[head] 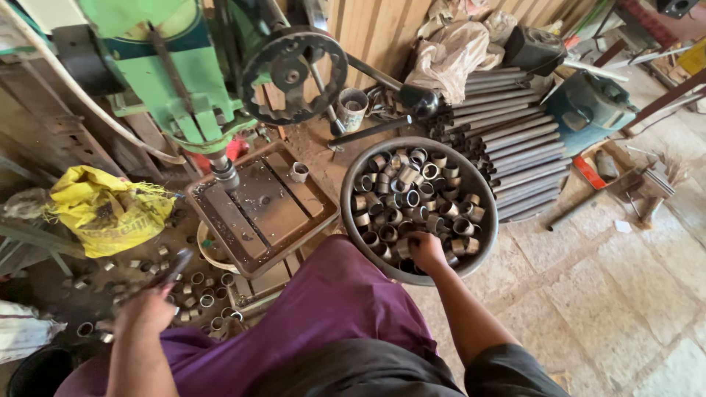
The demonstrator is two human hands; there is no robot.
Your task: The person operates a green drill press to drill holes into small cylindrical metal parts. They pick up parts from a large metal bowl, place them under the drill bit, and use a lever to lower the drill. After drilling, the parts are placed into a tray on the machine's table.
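While the right hand (pixel 426 250) reaches down into the round metal basin (pixel 485 192), its fingers are curled in among the short steel pipe sleeves (pixel 412 198) heaped there, at the near rim of the pile. Whether it has one pinched already cannot be told, since the fingertips are buried among the rings. The rest of the sleeves lie beyond and to either side of that hand, filling the basin almost to its edge.

Up and to the left of the right hand stands the green drill press (pixel 176 81), its chuck (pixel 224 175) hanging just above the flat steel work table (pixel 265 202). One single sleeve (pixel 298 172) sits on the far part of that table, apart from the chuck. A spoked handwheel (pixel 294 73) juts out above it.

The left hand (pixel 151 305) is low on the other side, closed around a slim dark tool (pixel 176 266) that points up and away from it; the picture blurs the grip, so what the tool is stays unclear. Just to the right of this hand, loose sleeves (pixel 202 294) are scattered on the floor beside the press base. A yellow sack (pixel 103 209) lies above it.

By my judgement the step in hand is fetching a fresh blank from the basin. Next would call for a firm pinch on one ring, a lift clear of its neighbours, and a carry leftward to the table under the chuck.

Farther right of the basin lies a stack of long pipes (pixel 507 140).
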